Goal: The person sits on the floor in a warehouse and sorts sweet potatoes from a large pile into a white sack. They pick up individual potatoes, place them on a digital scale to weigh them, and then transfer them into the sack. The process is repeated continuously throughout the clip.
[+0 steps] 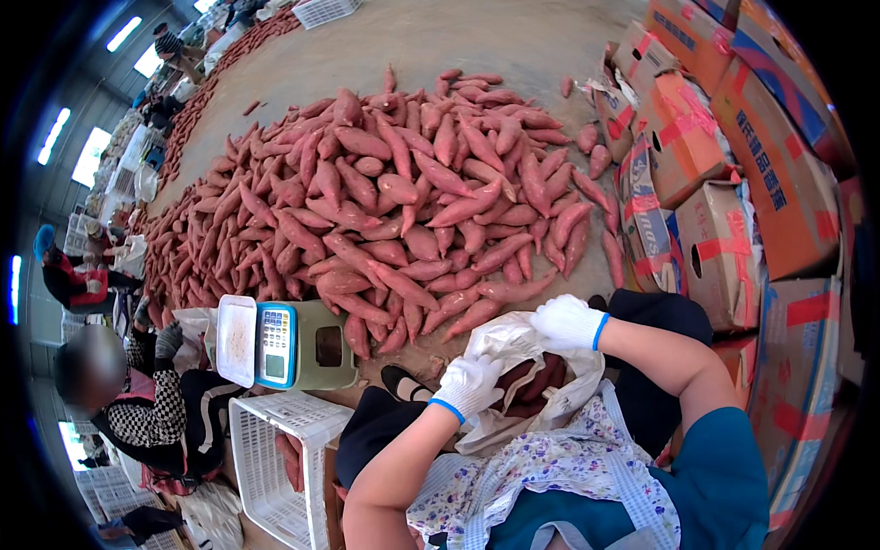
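Between my knees stands a white woven bag [584,385] with its mouth spread, and several red-skinned sweet potatoes [540,381] lie inside. My left hand [469,387], in a white knit glove with a blue cuff, grips the near left part of the bag's rim. On the far right part of the rim, my right hand [568,322] holds the bag in a matching glove. The fingertips of both hands are partly hidden by the gloves and the folded rim. Just beyond the bag a large heap of sweet potatoes [412,199] covers the floor.
A digital scale [277,344] rests on an upturned green crate [328,350] at left. Nearer stands a white plastic basket [275,395] with sweet potatoes inside. A co-worker [148,405] in grey gloves sits beyond it. Stacked, taped cardboard boxes [777,172] line the right side.
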Action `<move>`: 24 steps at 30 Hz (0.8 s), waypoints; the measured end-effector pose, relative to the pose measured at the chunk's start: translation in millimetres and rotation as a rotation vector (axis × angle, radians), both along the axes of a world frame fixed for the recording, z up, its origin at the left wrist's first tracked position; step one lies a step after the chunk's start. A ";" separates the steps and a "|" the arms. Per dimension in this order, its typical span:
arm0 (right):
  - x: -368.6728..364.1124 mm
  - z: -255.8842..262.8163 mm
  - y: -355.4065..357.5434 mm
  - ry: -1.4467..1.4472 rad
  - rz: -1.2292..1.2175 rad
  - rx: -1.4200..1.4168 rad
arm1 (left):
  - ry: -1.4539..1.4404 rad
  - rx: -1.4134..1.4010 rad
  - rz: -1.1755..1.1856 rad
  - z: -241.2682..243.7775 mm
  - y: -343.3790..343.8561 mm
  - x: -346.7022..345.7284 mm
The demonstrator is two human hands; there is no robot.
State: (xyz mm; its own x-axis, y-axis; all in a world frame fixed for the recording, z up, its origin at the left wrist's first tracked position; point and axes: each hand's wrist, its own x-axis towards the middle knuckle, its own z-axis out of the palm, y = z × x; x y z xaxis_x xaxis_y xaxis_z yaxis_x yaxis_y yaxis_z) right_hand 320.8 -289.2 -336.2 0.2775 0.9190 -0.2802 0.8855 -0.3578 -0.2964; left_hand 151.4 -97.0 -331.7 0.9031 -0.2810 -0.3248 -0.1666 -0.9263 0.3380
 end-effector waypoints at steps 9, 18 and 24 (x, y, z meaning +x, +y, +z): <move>-2.3 13.2 0.8 0.025 -0.011 -0.057 | -0.061 0.229 0.001 -25.8 -0.4 -8.2; -2.6 -4.4 -8.0 0.028 -0.002 -0.043 | 0.019 0.167 0.024 -9.4 0.7 7.0; -5.0 -10.2 -10.3 0.007 -0.023 0.028 | 0.090 0.242 -0.032 -0.5 -11.8 -5.1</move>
State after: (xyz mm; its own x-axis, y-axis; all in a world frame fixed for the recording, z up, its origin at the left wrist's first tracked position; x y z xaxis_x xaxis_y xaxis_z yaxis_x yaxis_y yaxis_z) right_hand 315.8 -299.5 -346.4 0.2964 0.9200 -0.2564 0.8750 -0.3692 -0.3132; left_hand 146.3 -108.8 -332.3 0.8592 -0.2134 -0.4650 -0.1766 -0.9767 0.1221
